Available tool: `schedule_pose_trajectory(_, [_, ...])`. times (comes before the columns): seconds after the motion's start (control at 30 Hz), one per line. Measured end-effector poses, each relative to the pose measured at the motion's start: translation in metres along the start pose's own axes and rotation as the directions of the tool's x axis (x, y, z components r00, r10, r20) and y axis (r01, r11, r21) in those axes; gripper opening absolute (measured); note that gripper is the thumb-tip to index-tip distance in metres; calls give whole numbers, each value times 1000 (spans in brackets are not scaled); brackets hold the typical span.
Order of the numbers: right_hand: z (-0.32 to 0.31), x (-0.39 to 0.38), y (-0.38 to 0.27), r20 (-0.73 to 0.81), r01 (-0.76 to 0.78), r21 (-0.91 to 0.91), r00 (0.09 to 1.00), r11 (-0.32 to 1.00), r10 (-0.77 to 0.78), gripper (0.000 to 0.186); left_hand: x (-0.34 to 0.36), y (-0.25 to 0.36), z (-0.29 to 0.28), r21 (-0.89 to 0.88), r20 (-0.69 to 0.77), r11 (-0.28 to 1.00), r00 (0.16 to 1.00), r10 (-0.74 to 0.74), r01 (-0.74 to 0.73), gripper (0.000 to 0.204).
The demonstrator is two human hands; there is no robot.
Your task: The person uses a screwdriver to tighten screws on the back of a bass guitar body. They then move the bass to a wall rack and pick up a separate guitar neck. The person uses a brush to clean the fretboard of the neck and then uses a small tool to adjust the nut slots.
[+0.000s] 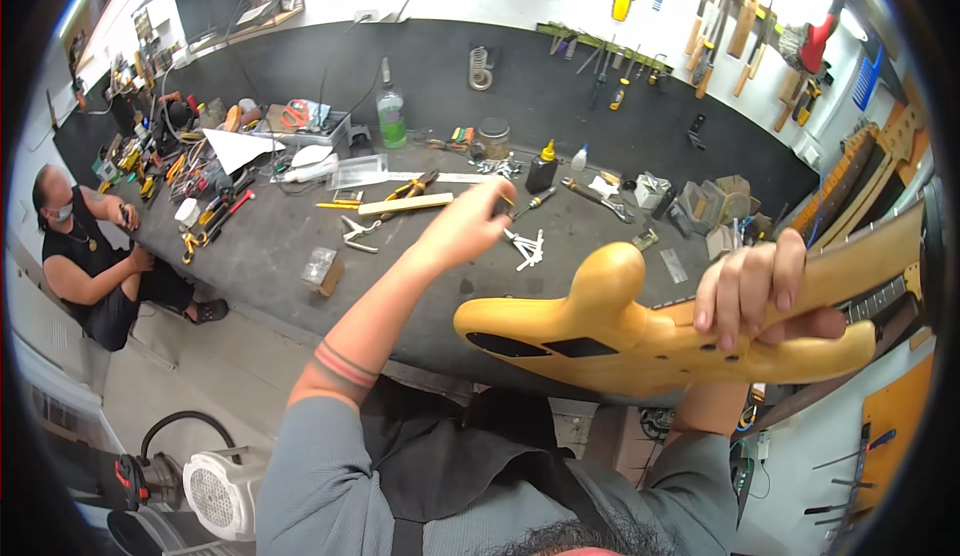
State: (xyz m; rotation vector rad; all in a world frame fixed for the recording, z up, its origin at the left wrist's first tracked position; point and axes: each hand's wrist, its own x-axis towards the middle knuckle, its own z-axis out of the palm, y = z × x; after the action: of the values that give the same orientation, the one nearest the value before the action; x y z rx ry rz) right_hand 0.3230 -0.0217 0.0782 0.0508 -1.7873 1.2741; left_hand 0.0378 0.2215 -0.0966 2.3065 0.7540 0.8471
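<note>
My right hand (752, 291) is wrapped round the neck of a yellow-wood electric guitar or bass (610, 301), close to where neck meets body. The instrument is raised in front of me with its back showing, including a dark oval plate and a dark angular one. Over the workbench (250, 256), my left hand (478, 218) has its fingers curled around a small dark object, mostly hidden. Beside those fingers lie a screwdriver (535, 203) and a fanned set of white metal keys or wrenches (526, 248). Behind them stands a black bottle with a yellow cap (542, 168).
Pliers (412, 186), a pale wooden strip (405, 204), a small clear box (320, 269) and a green-liquid bottle (391, 116) are on the bench. Heaped tools fill its left end. A seated person (85, 246) is at the left. Guitar necks (850, 181) stand at the right.
</note>
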Motion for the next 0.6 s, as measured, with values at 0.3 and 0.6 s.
schedule_pose_trajectory(0.3, [28, -22, -5, 18, 93, -79, 996, 993, -92, 58, 113, 0, 110, 385, 425, 821, 871, 246, -420, 50])
schedule_pose_trajectory(0.6, [30, 36, 38, -91, 124, -25, 988, 992, -126, 65, 29, 133, -136, -447, -325, 827, 923, 205, -341, 23])
